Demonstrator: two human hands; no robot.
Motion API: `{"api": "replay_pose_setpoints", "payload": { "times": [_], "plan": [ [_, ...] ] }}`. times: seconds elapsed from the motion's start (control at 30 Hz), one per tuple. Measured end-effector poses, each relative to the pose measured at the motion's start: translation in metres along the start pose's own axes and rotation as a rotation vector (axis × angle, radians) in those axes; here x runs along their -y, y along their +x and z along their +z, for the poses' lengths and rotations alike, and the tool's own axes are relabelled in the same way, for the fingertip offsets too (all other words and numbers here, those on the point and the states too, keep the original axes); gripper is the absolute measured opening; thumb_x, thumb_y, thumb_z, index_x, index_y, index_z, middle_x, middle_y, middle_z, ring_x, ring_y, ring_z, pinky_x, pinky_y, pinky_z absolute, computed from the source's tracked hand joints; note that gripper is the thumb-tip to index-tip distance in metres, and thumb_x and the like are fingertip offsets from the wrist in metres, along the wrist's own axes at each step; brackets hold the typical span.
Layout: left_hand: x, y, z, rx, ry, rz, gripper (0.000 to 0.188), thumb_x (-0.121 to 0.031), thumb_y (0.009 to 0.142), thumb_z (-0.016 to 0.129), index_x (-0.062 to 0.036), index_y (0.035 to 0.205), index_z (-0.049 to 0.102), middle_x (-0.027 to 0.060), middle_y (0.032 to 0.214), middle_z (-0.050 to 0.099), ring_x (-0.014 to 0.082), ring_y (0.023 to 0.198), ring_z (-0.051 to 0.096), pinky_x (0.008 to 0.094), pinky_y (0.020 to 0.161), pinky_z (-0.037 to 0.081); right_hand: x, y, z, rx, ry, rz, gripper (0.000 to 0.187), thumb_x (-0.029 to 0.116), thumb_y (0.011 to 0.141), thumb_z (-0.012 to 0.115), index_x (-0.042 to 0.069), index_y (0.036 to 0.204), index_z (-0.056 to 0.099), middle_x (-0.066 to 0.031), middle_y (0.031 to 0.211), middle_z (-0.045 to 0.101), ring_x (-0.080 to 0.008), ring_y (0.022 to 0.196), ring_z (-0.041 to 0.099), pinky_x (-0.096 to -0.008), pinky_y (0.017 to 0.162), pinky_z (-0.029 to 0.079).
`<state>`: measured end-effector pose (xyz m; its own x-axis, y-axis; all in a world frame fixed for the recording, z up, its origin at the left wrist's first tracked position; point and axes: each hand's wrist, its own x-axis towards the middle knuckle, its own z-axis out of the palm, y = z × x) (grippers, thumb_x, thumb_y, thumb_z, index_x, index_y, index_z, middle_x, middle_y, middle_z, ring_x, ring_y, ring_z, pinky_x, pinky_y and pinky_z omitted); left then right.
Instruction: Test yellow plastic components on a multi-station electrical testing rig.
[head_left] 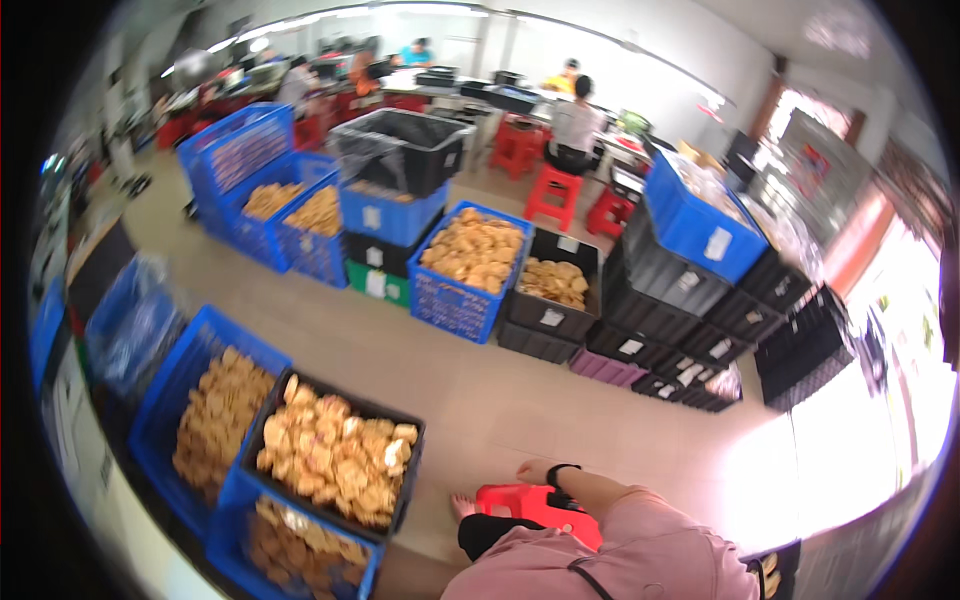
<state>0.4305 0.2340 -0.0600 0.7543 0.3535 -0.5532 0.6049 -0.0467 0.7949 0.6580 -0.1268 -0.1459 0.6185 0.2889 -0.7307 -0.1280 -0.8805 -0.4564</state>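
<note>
My right hand (535,470), below a black wristband, reaches down to the far edge of a red plastic stool (530,500). Its fingers are small and blurred, so whether they grip the stool cannot be made out. Left of the stool, a bit of bare skin (463,506) shows beyond black cloth (490,535); hand or foot, I cannot tell. To the left stands a black crate (412,480) heaped with pale tan flat pieces (335,450). It rests partly over blue crates (165,400) with more of these pieces.
Across the floor runs a row of blue crates (455,315) and black crates (535,312) holding similar pieces. Stacked black bins (650,310) with a blue bin (705,235) on top stand at the right. Farther back, people sit on red stools (553,195) at worktables.
</note>
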Motion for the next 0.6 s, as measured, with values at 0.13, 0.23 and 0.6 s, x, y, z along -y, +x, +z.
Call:
{"api": "replay_pose_setpoints", "payload": {
  "times": [0.13,0.23,0.6],
  "plan": [
    [-0.058,0.088,0.046,0.156,0.09,0.004,0.034,-0.035,0.097,0.058,-0.0078,0.115,0.047,0.0088,0.097,0.055,0.0218,0.083,0.052,0.0347,0.073,0.044,-0.083,-0.024,-0.06,-0.257,0.094,0.226,0.041,0.033,0.086,0.064,0.006,0.116,0.07,-0.0121,0.093,0.075,-0.0196,0.08,0.073,-0.035,0.078,0.057],
    [-0.092,0.142,0.076,0.261,0.156,-0.002,0.033,-0.036,0.097,0.057,-0.0082,0.112,0.048,0.0081,0.094,0.055,0.0215,0.081,0.052,0.0346,0.071,0.043,-0.127,-0.048,-0.089,-0.362,0.228,0.468,0.038,0.024,0.083,0.069,0.01,0.118,0.069,-0.0099,0.094,0.076,-0.0194,0.079,0.073,-0.0367,0.078,0.058],
    [-0.149,0.249,0.135,0.486,0.276,-0.056,0.028,-0.037,0.097,0.057,-0.0096,0.103,0.051,0.0056,0.087,0.055,0.0202,0.075,0.05,0.0345,0.066,0.042,-0.155,-0.111,-0.01,-0.418,0.544,0.754,0.045,0.047,0.087,0.061,0.011,0.111,0.073,-0.0092,0.087,0.076,-0.0226,0.087,0.073,-0.0372,0.084,0.056]
  ]
}}
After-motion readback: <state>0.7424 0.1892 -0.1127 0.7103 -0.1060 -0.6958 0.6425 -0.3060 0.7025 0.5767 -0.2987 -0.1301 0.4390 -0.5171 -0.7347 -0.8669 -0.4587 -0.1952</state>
